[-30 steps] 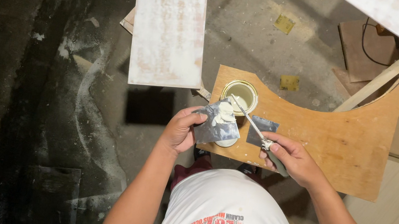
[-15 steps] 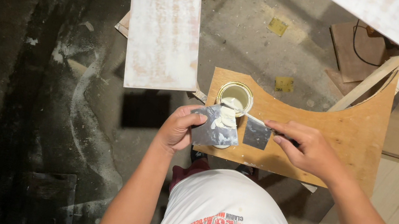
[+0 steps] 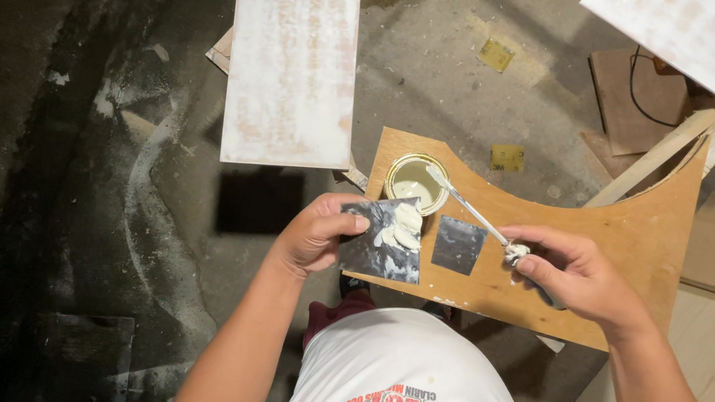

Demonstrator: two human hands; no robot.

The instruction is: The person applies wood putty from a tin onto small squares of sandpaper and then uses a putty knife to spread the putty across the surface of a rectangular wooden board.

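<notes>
Left hand (image 3: 311,237): fingers clamped on grey metal plate (image 3: 386,246) carrying white putty (image 3: 399,227).
Right hand (image 3: 577,276): fingers clamped on thin putty-smeared metal tool (image 3: 471,209).
Far: open round putty tin (image 3: 416,180) on curved plywood board (image 3: 599,244).

grey metal plate (image 3: 380,251) with white putty blob, tilted, over board's near-left edge; thin putty knife (image 3: 469,209), blade tip above open can (image 3: 416,182).

A small round open tin (image 3: 417,182) of pale paste stands on the curved plywood board (image 3: 616,261).

white tee (image 3: 405,381) | red/green print on front | arms bare
</notes>
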